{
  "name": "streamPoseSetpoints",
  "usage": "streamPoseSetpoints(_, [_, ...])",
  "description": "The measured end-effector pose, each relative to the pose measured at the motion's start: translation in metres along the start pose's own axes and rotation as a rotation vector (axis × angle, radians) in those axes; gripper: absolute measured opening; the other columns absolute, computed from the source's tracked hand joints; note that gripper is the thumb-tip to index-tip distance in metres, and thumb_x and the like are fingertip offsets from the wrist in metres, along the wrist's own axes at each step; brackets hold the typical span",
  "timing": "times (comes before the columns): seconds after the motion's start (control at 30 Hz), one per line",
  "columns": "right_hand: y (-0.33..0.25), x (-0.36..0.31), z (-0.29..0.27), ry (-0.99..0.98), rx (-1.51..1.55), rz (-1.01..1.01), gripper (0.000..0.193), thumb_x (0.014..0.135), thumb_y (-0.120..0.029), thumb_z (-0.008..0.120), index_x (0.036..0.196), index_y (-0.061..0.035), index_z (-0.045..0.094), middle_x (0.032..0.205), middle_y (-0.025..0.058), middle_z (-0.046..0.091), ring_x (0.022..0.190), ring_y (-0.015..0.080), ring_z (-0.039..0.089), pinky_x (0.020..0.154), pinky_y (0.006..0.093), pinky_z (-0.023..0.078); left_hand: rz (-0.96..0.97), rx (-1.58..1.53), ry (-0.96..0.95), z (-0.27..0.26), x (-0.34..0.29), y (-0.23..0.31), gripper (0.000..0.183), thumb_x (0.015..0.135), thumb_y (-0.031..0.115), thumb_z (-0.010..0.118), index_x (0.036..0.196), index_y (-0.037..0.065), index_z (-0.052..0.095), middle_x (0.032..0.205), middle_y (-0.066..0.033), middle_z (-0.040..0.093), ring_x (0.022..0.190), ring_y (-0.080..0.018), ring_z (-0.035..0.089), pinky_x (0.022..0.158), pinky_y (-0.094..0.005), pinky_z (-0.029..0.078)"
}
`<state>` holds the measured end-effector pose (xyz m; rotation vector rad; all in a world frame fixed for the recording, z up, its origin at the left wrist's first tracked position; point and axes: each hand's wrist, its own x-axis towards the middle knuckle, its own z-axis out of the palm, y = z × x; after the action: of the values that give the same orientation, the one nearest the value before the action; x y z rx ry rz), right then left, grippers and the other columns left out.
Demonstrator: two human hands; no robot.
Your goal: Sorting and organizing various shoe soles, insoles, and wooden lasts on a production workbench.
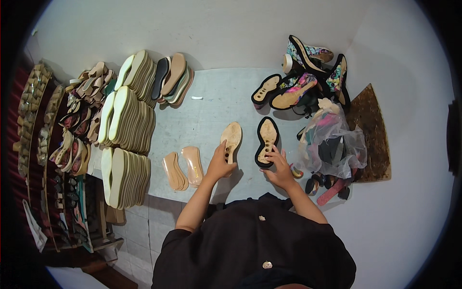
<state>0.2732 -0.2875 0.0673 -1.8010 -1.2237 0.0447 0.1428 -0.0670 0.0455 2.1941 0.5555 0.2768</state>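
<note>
Head view: my left fingers [223, 150] are gripping the near end of a cork-coloured sole [233, 132], dark holes showing beside them. My right fingers [275, 156] are resting half-spread on the near part of a black-edged sole [267, 130]; can't tell if they're clasping it. On the desk [214, 96], beige insoles [192, 164] are lying just left of my left fingers, cream sole stacks [132, 123] standing farther left. A clear plastic bag [355, 149] is sitting right of my right fingers, floral wedge shoes [302, 90] piling up beyond them.

A head-worn fisheye looks down over the table [216, 98]
</note>
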Motion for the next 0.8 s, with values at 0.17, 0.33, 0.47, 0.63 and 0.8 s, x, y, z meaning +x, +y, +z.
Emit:
streamPoseSetpoints(0.17, [0.007,-0.018,0.016,-0.102,0.046,0.063,0.040,0.065,-0.004,0.073,0.098,-0.0064,0.051,0.117,0.0126,0.051,0.128,0.0369,0.035,0.104,0.0540,0.024,-0.049,0.076,0.028,-0.009,-0.004,-0.001,0.103,0.060,0.034,0.078,0.138,-0.003,0.022,0.130,-0.0261,0.038,0.115,-0.0348,0.047,0.090,-0.0369,0.045])
streamPoseSetpoints(0.33, [0.016,-0.034,0.021,-0.078,0.040,0.119,0.040,0.063,-0.010,0.071,0.098,-0.0055,0.051,0.118,0.0145,0.049,0.123,0.0373,0.039,0.101,0.0473,0.032,-0.288,-0.008,-0.040,-0.026,-0.031,0.013,0.111,0.057,0.045,0.079,0.138,-0.005,0.021,0.125,-0.0261,0.046,0.114,-0.0355,0.050,0.090,-0.0381,0.044])
streamPoseSetpoints(0.47, [-0.007,-0.020,0.011,0.011,-0.200,0.286,0.062,0.061,-0.033,0.077,0.110,-0.0071,0.049,0.126,0.0165,0.043,0.119,0.0355,0.041,0.097,0.0464,0.034,-0.295,-0.073,0.011,-0.019,-0.054,0.007,0.109,0.056,0.041,0.080,0.137,-0.005,0.023,0.115,-0.0256,0.055,0.103,-0.0343,0.058,0.087,-0.0365,0.046])
streamPoseSetpoints(0.63, [-0.014,-0.008,0.024,-0.078,-0.264,0.597,0.094,0.060,-0.039,0.076,0.133,-0.0048,0.028,0.126,0.0222,0.040,0.115,0.0378,0.043,0.096,0.0453,0.036,-0.255,-0.095,0.056,-0.021,-0.056,0.010,0.099,0.058,0.029,0.075,0.136,-0.004,0.025,0.113,-0.0244,0.056,0.101,-0.0332,0.059,0.085,-0.0359,0.047])
streamPoseSetpoints(0.8, [0.005,-0.010,0.025,-0.039,-0.058,0.672,0.086,0.060,-0.024,0.072,0.132,-0.0048,0.029,0.120,0.0218,0.046,0.111,0.0345,0.047,0.094,0.0425,0.037,-0.160,-0.105,0.100,-0.030,-0.051,-0.009,0.092,0.056,0.019,0.071,0.135,-0.002,0.029,0.112,-0.0240,0.056,0.102,-0.0338,0.058,0.087,-0.0364,0.045])
